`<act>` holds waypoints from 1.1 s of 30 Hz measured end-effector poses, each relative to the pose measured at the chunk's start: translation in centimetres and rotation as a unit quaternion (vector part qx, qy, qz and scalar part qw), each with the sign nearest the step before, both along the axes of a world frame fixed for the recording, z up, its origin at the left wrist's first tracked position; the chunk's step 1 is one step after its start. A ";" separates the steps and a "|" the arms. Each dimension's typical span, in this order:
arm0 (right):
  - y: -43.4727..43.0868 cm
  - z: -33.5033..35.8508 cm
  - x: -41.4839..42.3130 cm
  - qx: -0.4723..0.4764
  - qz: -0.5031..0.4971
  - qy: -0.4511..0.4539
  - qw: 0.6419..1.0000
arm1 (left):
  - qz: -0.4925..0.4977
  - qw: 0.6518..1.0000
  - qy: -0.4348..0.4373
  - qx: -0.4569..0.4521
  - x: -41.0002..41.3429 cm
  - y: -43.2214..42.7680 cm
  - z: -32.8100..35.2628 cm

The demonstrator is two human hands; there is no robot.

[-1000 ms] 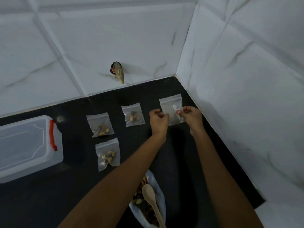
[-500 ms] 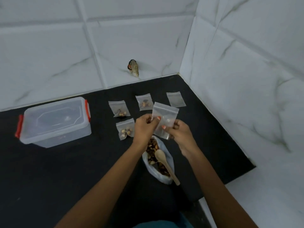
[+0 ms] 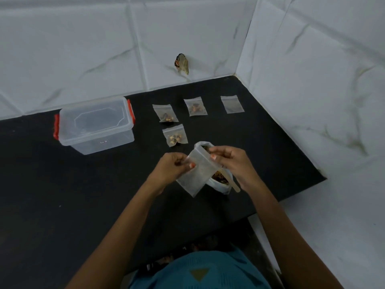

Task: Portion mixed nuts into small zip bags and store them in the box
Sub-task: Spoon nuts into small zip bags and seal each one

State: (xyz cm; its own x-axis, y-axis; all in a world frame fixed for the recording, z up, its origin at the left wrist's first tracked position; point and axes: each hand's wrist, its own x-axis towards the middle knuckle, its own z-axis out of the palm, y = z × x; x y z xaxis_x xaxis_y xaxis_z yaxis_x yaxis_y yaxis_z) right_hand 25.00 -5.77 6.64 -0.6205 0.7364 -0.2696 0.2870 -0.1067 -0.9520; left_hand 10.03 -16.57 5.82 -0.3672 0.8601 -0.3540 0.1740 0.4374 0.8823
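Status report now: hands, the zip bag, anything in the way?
Left hand and right hand both pinch the empty zip bag at its top. Held over the nut pouch, no nuts inside. Lid on the box.

Home kitchen corner: black countertop against white marble-look wall tiles.

Zip bag now off counter; tilted over nuts

I record the counter as plain black. The wall tiles are white with grey-green marble veining. The box is clear plastic with red latches. The zip bag I hold is frosted clear and unmarked. The filled bags show brown and tan nuts. The spoon is pale wood. My nails are orange. My shirt is teal with an olive triangle.
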 end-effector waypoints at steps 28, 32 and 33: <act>-7.6 -0.7 -3.2 -0.084 -0.048 0.011 0.995 | 0.137 0.979 -0.081 0.126 0.6 -4.9 -0.4; -7.3 -0.7 -3.9 0.075 -0.040 -0.091 0.992 | 0.180 0.978 -0.045 0.092 1.2 -4.0 -0.6; -7.2 -0.8 -4.0 0.128 -0.045 -0.107 0.985 | 0.190 0.977 -0.037 0.086 1.4 -3.8 -0.6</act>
